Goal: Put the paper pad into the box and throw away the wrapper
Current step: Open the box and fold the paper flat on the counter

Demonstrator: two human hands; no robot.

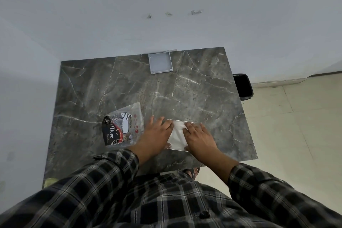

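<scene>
Head view. The counter is a dark grey slab with pale marble-like veins, smooth with a dull sheen, rectangular, set against a plain pale wall.

The paper pad is a flat white stack, roughly rectangular, soft-looking, lying on the counter near its front edge, slightly right of centre. The left hand lies palm-down on the pad's left edge; the right hand lies palm-down on its right edge. On both hands the fingers are extended and loosely spread, flat on the pad rather than curled around it; fingertips of the two hands come close together near the pad's far edge. Only the pad's middle strip and its far and near edges show between the hands.

The wrapper lies just left of the left hand: thin, crinkled plastic, part clear and part black with red print and the word "Dove", plus a white label. It appears flattened on the counter.

The box is a shallow, square, light grey tray, open, at the far edge of the counter, well apart from the pad; bare counter lies between them.

A black bin stands on the pale tiled floor just past the counter's right far corner. Checked shirt sleeves fill the lower view.
</scene>
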